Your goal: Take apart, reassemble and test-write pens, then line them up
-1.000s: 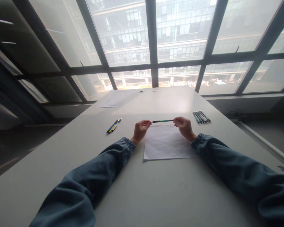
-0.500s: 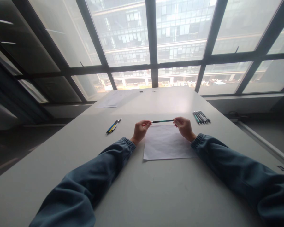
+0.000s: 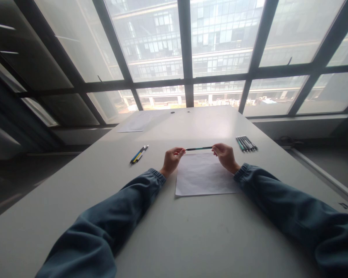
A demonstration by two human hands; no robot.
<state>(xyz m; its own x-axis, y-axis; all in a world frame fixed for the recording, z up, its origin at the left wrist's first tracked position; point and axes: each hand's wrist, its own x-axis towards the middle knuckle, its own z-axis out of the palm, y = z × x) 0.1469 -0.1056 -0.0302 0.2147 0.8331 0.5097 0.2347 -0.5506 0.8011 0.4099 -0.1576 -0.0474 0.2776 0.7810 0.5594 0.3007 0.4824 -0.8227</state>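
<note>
Between my two hands a black and green pen (image 3: pixel 199 148) is held level, just past the far edge of a sheet of white paper (image 3: pixel 205 177). My left hand (image 3: pixel 172 158) pinches its left end between thumb and fingers. At the other end my right hand (image 3: pixel 225 156) has its fingertips closed on the pen. The paper lies flat, its right edge partly covered by my right wrist and sleeve.
On the left of the white table (image 3: pixel 174 239) lie a few pens (image 3: pixel 139 155), blue, yellow and black. A row of several dark pens (image 3: pixel 246 143) lies to the right. Another paper sheet (image 3: pixel 135 122) rests at the far left, near the windows (image 3: pixel 159 42).
</note>
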